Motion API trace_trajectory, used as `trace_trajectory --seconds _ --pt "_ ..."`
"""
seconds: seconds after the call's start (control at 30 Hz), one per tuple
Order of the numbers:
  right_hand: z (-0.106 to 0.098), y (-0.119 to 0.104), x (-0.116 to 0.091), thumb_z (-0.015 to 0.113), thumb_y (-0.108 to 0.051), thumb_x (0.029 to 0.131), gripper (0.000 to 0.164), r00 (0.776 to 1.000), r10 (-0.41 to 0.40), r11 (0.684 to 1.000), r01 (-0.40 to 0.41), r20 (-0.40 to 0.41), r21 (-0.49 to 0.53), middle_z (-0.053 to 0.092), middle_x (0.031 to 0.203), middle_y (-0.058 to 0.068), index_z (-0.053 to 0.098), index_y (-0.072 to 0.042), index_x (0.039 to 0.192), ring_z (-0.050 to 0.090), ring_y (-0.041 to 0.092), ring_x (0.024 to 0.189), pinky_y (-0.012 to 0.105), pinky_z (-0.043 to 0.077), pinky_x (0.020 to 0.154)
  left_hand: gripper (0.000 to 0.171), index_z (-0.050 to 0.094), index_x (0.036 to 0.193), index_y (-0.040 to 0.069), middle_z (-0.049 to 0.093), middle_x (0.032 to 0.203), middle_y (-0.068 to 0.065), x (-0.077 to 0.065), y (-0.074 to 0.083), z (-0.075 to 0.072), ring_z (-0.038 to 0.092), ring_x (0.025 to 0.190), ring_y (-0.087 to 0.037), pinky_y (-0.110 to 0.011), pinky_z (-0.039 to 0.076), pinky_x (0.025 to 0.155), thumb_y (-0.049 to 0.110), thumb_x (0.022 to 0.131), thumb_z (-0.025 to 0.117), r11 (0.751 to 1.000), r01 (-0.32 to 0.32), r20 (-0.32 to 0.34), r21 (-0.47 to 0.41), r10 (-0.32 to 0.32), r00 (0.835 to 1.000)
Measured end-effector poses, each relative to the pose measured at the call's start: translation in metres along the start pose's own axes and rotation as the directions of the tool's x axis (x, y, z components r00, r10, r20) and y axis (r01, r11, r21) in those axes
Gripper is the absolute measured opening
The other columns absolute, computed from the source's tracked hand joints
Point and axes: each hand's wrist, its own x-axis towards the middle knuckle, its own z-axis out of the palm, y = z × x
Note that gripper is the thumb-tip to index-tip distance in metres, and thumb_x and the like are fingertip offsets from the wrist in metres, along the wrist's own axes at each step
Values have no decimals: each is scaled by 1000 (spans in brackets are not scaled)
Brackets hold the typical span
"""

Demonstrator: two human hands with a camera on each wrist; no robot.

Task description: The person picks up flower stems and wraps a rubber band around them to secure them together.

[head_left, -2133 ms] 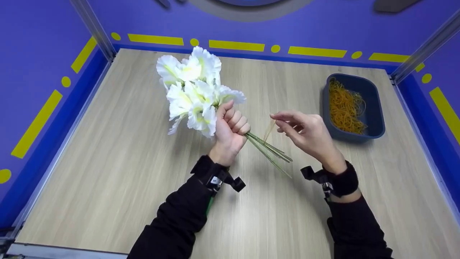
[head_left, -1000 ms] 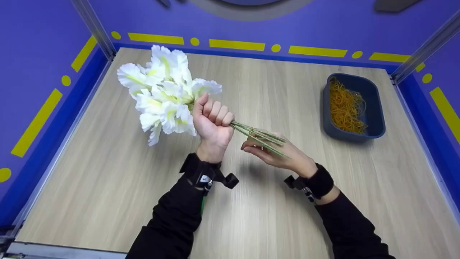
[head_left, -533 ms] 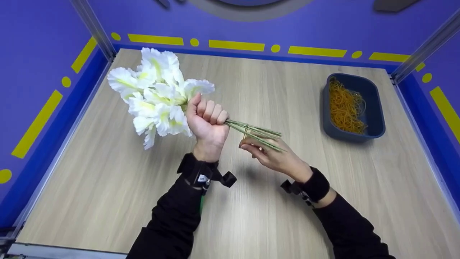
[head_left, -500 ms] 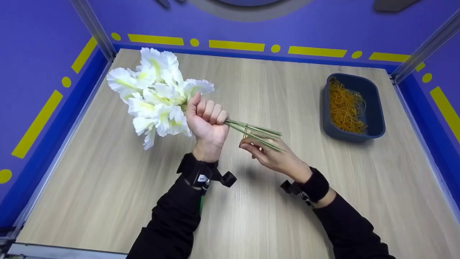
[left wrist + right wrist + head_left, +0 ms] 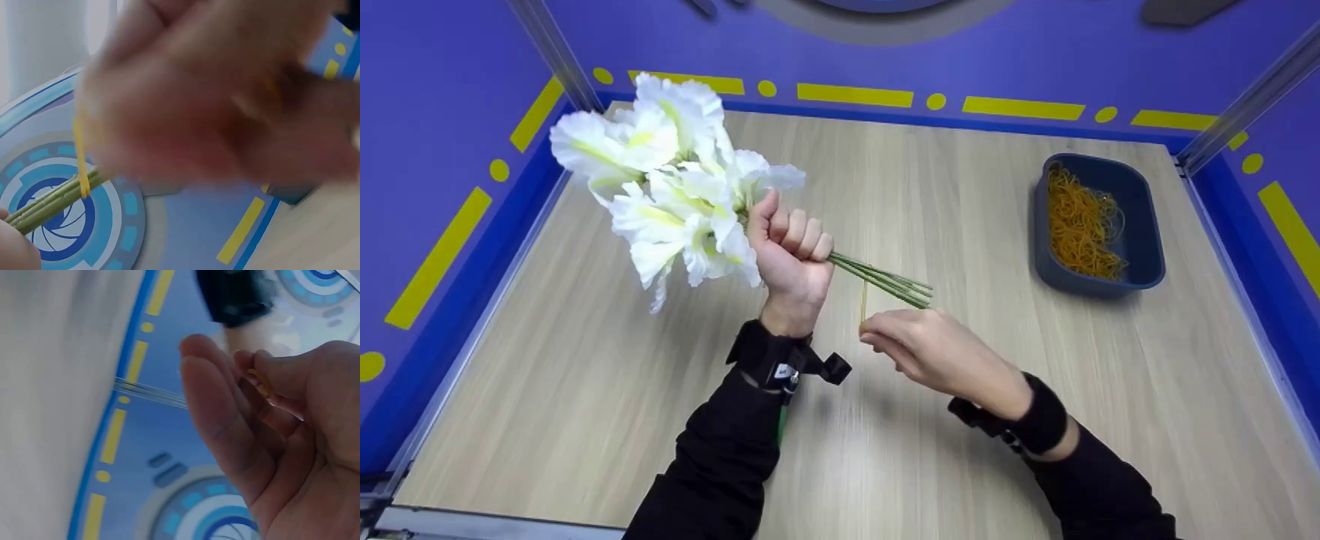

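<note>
A bunch of white flowers [image 5: 682, 187] with yellow-green throats leans to the left in the head view. My left hand [image 5: 795, 255] grips it just below the blossoms, fingers curled round the green stems [image 5: 881, 277]. Their lower ends stick out to the right of the fist. A yellow rubber band [image 5: 863, 300] loops round the stems and is stretched down toward me. My right hand [image 5: 937, 352] pinches its free end between thumb and fingertips, below the stem ends. In the left wrist view the rubber band [image 5: 80, 157] runs taut from the stems [image 5: 50, 205] to the blurred right hand [image 5: 185, 107].
A dark blue-grey box [image 5: 1151, 232] stands at the back right of the wooden table [image 5: 585, 390], with a heap of yellow rubber bands [image 5: 1080, 232] inside. Blue panels [image 5: 1035, 52] with yellow markings enclose the table at the back and sides.
The right hand, earlier behind the stems, has come down toward the body, stretching the rubber band longer. The left hand has carried the flowers leftward, and the blossoms have tipped up.
</note>
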Motion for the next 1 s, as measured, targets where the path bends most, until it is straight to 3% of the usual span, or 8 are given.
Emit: trace_trajectory --seconds 0.17,0.23,0.37,0.5,0.63,0.73,0.83,1.0 --pt "-33 -2 -6 65 4 95 14 984 -27 999 35 -179 41 70 79 4 71 -3 105 62 7 56 12 50 52 48 17 59 20 15 52 10 -4 -2 2 12 43 -3 -18 9 39 21 107 20 988 122 85 95 -130 988" --pt "-44 3 -7 66 6 93 16 964 -13 1000 17 -264 10 70 77 4 72 -3 104 62 8 53 13 49 51 48 18 60 20 17 51 10 -5 -3 2 14 43 -3 -18 10 39 20 106 30 974 207 120 96 -218 969" --pt "-59 17 -10 67 10 91 19 925 49 998 -58 -378 -11 65 71 1 74 -4 101 57 5 50 14 47 49 51 20 59 21 20 50 10 -7 -7 2 15 42 -4 -19 11 39 19 100 49 926 374 170 59 -378 910" --pt "-64 30 -10 68 12 89 22 897 90 996 -91 -432 18 63 69 -1 74 -6 99 54 4 49 14 45 49 50 20 57 21 19 49 9 -10 -12 3 13 42 -5 -20 10 40 22 106 32 882 471 187 8 -464 866" --pt "-57 44 -8 68 7 92 16 902 110 994 -106 -418 32 61 67 -2 74 -7 98 53 4 47 15 45 47 51 20 57 21 17 50 9 -13 -16 5 11 43 -5 -20 8 40 25 107 20 859 511 206 -43 -492 846" --pt "-46 56 -6 66 1 96 12 922 132 991 -120 -364 56 61 67 -4 74 -7 100 53 4 47 16 45 46 50 19 57 21 17 50 9 -16 -18 7 10 43 -5 -20 8 41 23 105 34 859 504 214 -86 -478 852" --pt "-31 65 -3 62 1 99 14 941 174 983 -147 -289 114 62 67 -2 74 -5 103 53 5 46 17 45 44 51 19 57 21 17 50 9 -19 -21 9 11 43 -4 -20 8 42 22 102 44 873 469 204 -130 -439 875" --pt "-5 63 5 60 5 98 18 961 208 968 -176 -181 180 67 72 3 74 -2 106 56 8 50 17 46 45 51 18 58 21 16 51 10 -22 -23 12 11 44 -5 -20 9 42 25 107 28 914 358 136 -190 -336 932"
